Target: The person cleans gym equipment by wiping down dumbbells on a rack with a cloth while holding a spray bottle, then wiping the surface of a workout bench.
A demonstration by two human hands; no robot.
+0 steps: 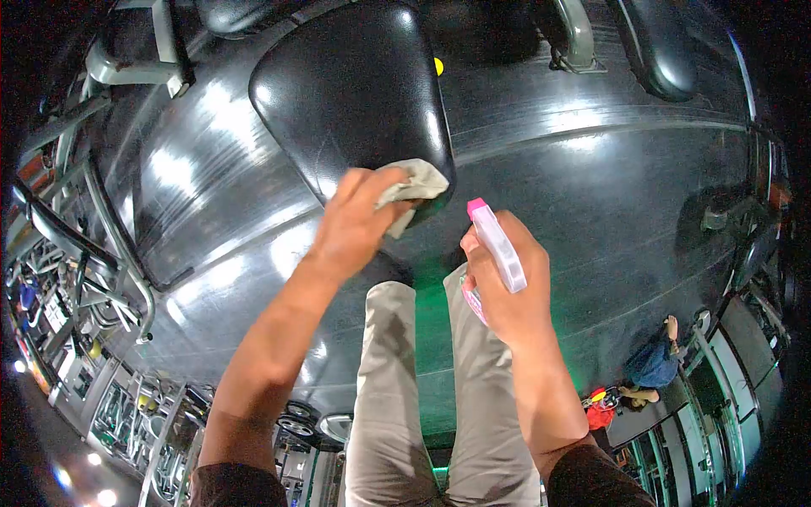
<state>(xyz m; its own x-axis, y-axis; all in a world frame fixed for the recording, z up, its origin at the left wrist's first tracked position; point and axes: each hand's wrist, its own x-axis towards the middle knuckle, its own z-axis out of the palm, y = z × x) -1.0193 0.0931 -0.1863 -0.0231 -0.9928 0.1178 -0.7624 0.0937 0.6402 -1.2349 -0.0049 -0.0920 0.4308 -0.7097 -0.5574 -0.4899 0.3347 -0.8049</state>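
Note:
A pale cloth (422, 181) is bunched in my left hand (359, 218), whose fingers are closed around it. The cloth touches the near right corner of a black padded seat (355, 93) with a glossy surface. To the right, my right hand (514, 275) grips a spray bottle (498, 245) with a white trigger head and a pink nozzle. The nozzle points away from me, apart from the seat. Most of the bottle's body is hidden behind my right hand.
Dark glossy floor (583, 194) surrounds the seat. Grey metal machine frames (135, 69) stand at the upper left, and another frame leg (576, 38) is at the upper right beside a black pad (655, 51). Another person (655, 359) is at the lower right.

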